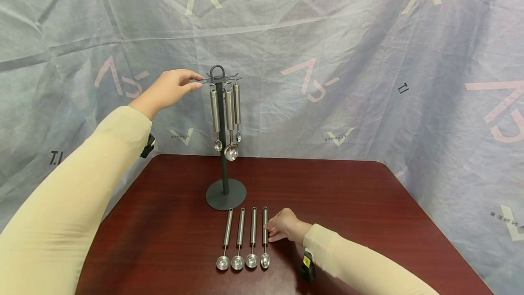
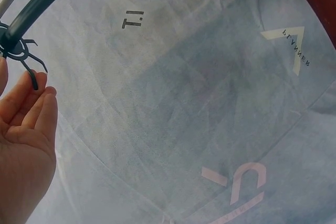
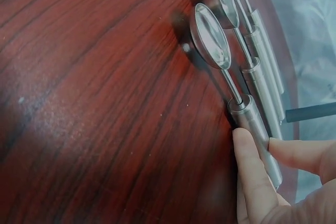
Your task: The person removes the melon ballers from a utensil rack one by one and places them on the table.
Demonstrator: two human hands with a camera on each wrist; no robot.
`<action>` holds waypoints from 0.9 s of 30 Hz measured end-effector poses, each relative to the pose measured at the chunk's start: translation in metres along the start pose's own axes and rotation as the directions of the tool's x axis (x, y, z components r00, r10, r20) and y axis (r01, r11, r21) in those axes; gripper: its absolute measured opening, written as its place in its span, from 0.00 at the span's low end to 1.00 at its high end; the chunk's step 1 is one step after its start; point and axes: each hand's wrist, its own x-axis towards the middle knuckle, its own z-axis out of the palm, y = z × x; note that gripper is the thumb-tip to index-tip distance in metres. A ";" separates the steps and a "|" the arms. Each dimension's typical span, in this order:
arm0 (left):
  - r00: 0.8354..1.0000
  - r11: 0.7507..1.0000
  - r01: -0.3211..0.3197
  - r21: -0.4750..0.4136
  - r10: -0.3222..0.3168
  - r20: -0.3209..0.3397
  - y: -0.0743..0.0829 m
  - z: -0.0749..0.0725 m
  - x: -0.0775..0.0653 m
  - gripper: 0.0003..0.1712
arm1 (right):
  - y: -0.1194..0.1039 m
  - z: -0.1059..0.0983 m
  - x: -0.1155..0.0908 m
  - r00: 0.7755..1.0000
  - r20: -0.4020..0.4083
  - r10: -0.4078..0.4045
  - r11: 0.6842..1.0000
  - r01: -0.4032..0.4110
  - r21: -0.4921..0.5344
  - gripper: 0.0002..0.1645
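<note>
A dark utensil stand (image 1: 224, 167) holds several hanging steel measuring spoons (image 1: 229, 110). At its top, my left hand (image 1: 169, 88) pinches the end of one hook (image 2: 34, 80) between thumb and fingertips. On the table lies a row of steel measuring spoons (image 1: 239, 240), handles toward the stand and bowls toward me. My right hand (image 1: 286, 226) pinches the handle of the rightmost measuring spoon (image 1: 265, 236) from its right side. The right wrist view shows that spoon's bowl (image 3: 211, 36) resting close to the tabletop, with thumb and finger on either side of the handle.
The reddish-brown wooden table (image 1: 335, 195) has rounded far corners. A grey printed cloth (image 1: 262, 35) hangs behind and beside it. The stand's round base (image 1: 235, 197) sits just beyond the row of spoons.
</note>
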 end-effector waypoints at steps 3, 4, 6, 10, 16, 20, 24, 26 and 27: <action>1.000 1.000 0.001 -0.007 -0.001 0.001 -0.001 0.000 0.001 0.27 | 0.000 -0.001 0.000 1.000 0.005 -0.004 1.000 0.004 0.000 0.11; 1.000 1.000 0.001 -0.010 -0.001 0.003 -0.001 0.001 0.001 0.27 | 0.000 -0.002 0.000 1.000 0.007 -0.005 1.000 0.005 0.000 0.11; 1.000 1.000 0.002 -0.019 -0.002 0.005 -0.002 0.001 0.002 0.27 | 0.001 -0.002 0.001 1.000 0.011 -0.005 1.000 0.006 -0.004 0.11; 1.000 1.000 0.002 -0.024 -0.002 0.011 -0.002 0.001 0.002 0.27 | 0.001 -0.004 0.001 1.000 0.020 -0.015 1.000 0.015 -0.009 0.11; 1.000 0.999 0.010 -0.033 -0.009 0.025 -0.002 -0.003 0.001 0.28 | -0.002 -0.008 0.001 1.000 0.018 -0.016 1.000 0.015 0.020 0.10; 0.999 0.999 -0.001 -0.048 0.002 0.032 -0.003 -0.004 0.000 0.28 | -0.005 -0.011 0.001 1.000 0.001 -0.009 1.000 0.009 0.026 0.13; 1.000 0.999 -0.014 -0.040 0.015 0.026 -0.007 -0.002 0.000 0.28 | -0.008 -0.014 0.002 1.000 -0.001 -0.018 0.999 0.018 0.042 0.11; 1.000 0.999 -0.018 -0.034 0.019 0.022 -0.007 -0.001 0.000 0.28 | -0.011 -0.015 0.002 1.000 0.000 -0.023 0.998 0.023 0.058 0.10; 1.000 0.999 -0.019 -0.032 0.020 0.017 -0.008 0.000 0.000 0.27 | -0.013 -0.016 0.002 1.000 0.002 -0.026 0.997 0.026 0.067 0.10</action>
